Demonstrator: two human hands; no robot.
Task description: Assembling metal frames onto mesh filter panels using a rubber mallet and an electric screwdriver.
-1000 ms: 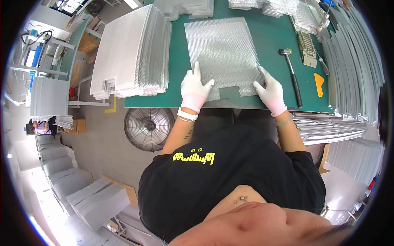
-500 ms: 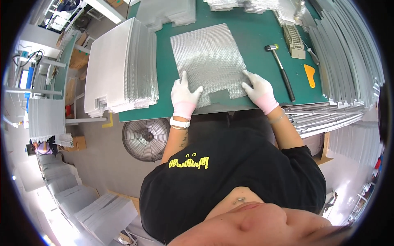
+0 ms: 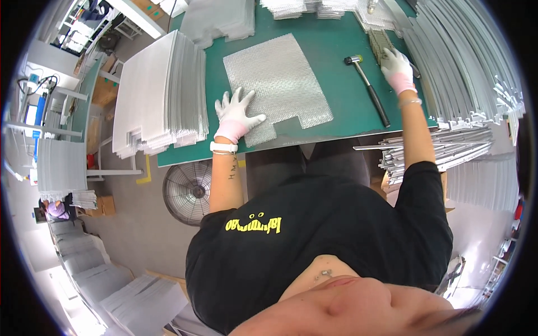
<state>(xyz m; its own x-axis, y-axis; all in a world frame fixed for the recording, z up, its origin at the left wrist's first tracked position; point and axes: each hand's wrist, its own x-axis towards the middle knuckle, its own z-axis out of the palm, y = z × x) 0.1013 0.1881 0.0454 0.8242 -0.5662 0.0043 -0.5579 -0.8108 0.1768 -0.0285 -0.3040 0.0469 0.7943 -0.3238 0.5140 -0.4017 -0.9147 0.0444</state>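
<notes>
A silver metal mesh sheet [image 3: 280, 78] with a notch in its near edge lies flat on the green tabletop [image 3: 330, 56]. My left hand [image 3: 235, 119], in a white glove with a pink cuff, rests with fingers spread on the sheet's near left edge and the table beside it. At the right, my gloved right hand [image 3: 397, 71] is bent over the near end of a row of beige pieces [image 3: 379, 42]; its fingers close on a piece there, mostly hidden under the glove. A black-handled mallet [image 3: 370, 92] lies left of that hand.
A tall stack of silver panels [image 3: 151, 89] stands left of the sheet, with more mesh stacks [image 3: 218, 19] at the back. Long metal strips [image 3: 454, 61] line the right side, and others [image 3: 426, 148] jut out below the table edge. A floor fan [image 3: 190, 193] stands below.
My right hand has left the mesh sheet and moved right and away to the beige row, covering the orange scraper's place. My left hand has spread its fingers and shifted slightly left.
</notes>
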